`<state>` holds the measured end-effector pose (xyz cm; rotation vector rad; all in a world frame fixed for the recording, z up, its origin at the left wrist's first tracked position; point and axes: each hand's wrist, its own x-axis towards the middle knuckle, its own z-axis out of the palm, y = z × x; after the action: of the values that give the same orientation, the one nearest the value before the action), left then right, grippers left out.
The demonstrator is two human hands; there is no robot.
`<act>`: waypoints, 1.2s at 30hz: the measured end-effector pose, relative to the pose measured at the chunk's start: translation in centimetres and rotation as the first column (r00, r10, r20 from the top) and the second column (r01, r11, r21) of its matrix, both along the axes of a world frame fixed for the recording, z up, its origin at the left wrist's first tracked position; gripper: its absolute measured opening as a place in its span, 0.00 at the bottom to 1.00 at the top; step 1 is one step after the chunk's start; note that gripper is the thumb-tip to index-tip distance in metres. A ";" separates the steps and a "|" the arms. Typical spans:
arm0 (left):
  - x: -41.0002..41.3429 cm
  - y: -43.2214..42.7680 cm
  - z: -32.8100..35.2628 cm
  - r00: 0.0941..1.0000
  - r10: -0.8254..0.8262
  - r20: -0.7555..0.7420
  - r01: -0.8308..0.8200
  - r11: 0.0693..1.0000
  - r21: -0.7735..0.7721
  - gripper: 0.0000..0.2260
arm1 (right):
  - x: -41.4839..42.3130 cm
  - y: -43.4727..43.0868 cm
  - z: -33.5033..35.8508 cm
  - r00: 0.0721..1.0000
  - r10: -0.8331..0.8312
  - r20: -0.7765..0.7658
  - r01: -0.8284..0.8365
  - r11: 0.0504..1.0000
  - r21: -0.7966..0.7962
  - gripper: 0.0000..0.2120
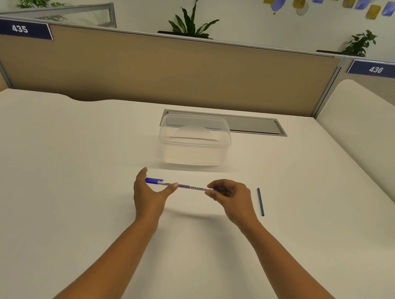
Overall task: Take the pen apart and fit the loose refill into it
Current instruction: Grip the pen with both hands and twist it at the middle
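White bench, office cubicle, tan partition behind. Clear lidded container as landmark. Pen held level just nearer than the container, off the surface. Right hand pinches its tail end. Left hand spread round the blue cap, thumb tip at the barrel, not clamped. Refill lies near-right of the container, loose. Pen likely light, stiff, smooth plastic, so grip barrel and cap firmly and pull straight. Refill thin and may roll; pinch mid-length.

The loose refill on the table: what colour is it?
The refill is dark blue; the head view shows it.
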<state>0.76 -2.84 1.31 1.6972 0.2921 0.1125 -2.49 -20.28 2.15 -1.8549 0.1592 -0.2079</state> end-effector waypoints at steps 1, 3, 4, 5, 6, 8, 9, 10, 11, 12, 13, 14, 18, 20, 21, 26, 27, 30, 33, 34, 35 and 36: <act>0.0 0.2 -0.1 0.991 -0.063 0.115 0.035 0.972 0.233 0.34 | 0.1 -0.1 0.1 1.000 0.003 -0.001 -0.003 1.000 -0.001 0.04; 0.2 0.3 -0.1 0.920 -0.304 0.249 0.088 0.776 0.625 0.29 | 0.3 -0.2 0.2 1.000 0.016 -0.006 -0.016 1.000 -0.010 0.04; 0.3 0.2 0.0 0.874 -0.420 0.244 0.117 0.669 0.734 0.25 | 0.3 -0.2 0.3 1.000 0.024 -0.006 -0.024 1.000 -0.018 0.05; 0.5 -0.1 0.0 0.834 -0.506 0.220 0.152 0.594 0.790 0.22 | 0.4 -0.2 0.3 0.999 0.032 -0.003 -0.032 0.999 -0.025 0.05; 0.6 -0.3 0.2 0.805 -0.562 0.192 0.195 0.556 0.808 0.19 | 0.5 -0.1 0.4 0.999 0.039 0.002 -0.039 0.999 -0.031 0.05; 0.8 -0.8 0.6 0.778 -0.608 0.157 0.292 0.572 0.767 0.15 | 0.6 -0.1 0.4 0.999 0.050 0.013 -0.050 0.998 -0.038 0.05; 0.9 -1.0 0.9 0.779 -0.607 0.154 0.327 0.604 0.727 0.14 | 0.6 -0.1 0.4 0.998 0.055 0.019 -0.054 0.998 -0.037 0.05; 1.0 -1.2 1.2 0.784 -0.599 0.159 0.342 0.632 0.696 0.13 | 0.6 -0.2 0.4 0.998 0.057 0.025 -0.056 0.998 -0.031 0.05; 1.1 -1.4 1.4 0.788 -0.594 0.164 0.344 0.645 0.682 0.12 | 0.6 -0.2 0.4 0.998 0.056 0.031 -0.055 0.998 -0.022 0.04; 1.2 -1.5 1.5 0.786 -0.596 0.167 0.342 0.643 0.685 0.11 | 0.6 -0.3 0.4 0.998 0.053 0.036 -0.053 0.999 -0.009 0.04; 1.3 -1.6 1.6 0.780 -0.603 0.167 0.344 0.636 0.691 0.11 | 0.6 -0.4 0.4 0.998 0.051 0.040 -0.051 0.999 0.009 0.04; 1.3 -1.7 1.7 0.773 -0.612 0.167 0.349 0.631 0.693 0.11 | 0.6 -0.5 0.4 0.998 0.050 0.043 -0.052 0.998 0.033 0.05; 1.5 -1.9 1.7 0.785 -0.593 0.181 0.352 0.667 0.657 0.10 | 0.7 -1.0 0.1 0.997 0.059 0.040 -0.064 0.991 0.117 0.07; 1.5 -1.9 1.6 0.791 -0.582 0.191 0.341 0.677 0.652 0.10 | 0.7 -1.1 -0.2 0.997 0.061 0.041 -0.065 0.992 0.107 0.07; 1.5 -1.9 1.6 0.791 -0.581 0.193 0.339 0.678 0.652 0.10 | 0.7 -1.1 -0.2 0.997 0.060 0.044 -0.064 0.992 0.104 0.07; 1.6 -2.0 1.7 0.794 -0.578 0.186 0.348 0.684 0.641 0.09 | 0.9 -1.1 -0.2 0.994 0.097 0.056 -0.101 0.992 0.071 0.05; 1.6 -2.0 1.7 0.796 -0.576 0.186 0.350 0.688 0.635 0.09 | 1.0 -1.1 -0.2 0.992 0.106 0.062 -0.108 0.994 0.033 0.05; 1.6 -2.1 1.7 0.803 -0.561 0.203 0.346 0.714 0.608 0.08 | 1.0 -0.8 -0.2 0.987 0.136 0.089 -0.124 0.984 -0.131 0.05; 1.6 -2.1 1.7 0.797 -0.559 0.227 0.337 0.724 0.602 0.07 | 0.9 -0.5 -0.5 0.980 0.160 0.120 -0.118 0.946 -0.303 0.08; 1.6 -2.1 1.7 0.795 -0.560 0.235 0.332 0.724 0.605 0.07 | 0.9 -0.5 -0.6 0.978 0.163 0.131 -0.111 0.936 -0.335 0.09; 1.6 -2.1 1.8 0.792 -0.561 0.242 0.326 0.723 0.609 0.07 | 0.8 -0.5 -0.7 0.976 0.166 0.141 -0.108 0.930 -0.351 0.09; 1.5 -2.1 1.8 0.788 -0.563 0.250 0.320 0.721 0.615 0.07 | 0.8 -0.4 -0.7 0.974 0.169 0.148 -0.107 0.928 -0.356 0.09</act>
<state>2.30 -4.90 3.08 2.2065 -0.5538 0.2073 -1.72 -20.72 1.45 -2.1773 -0.1415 -0.3168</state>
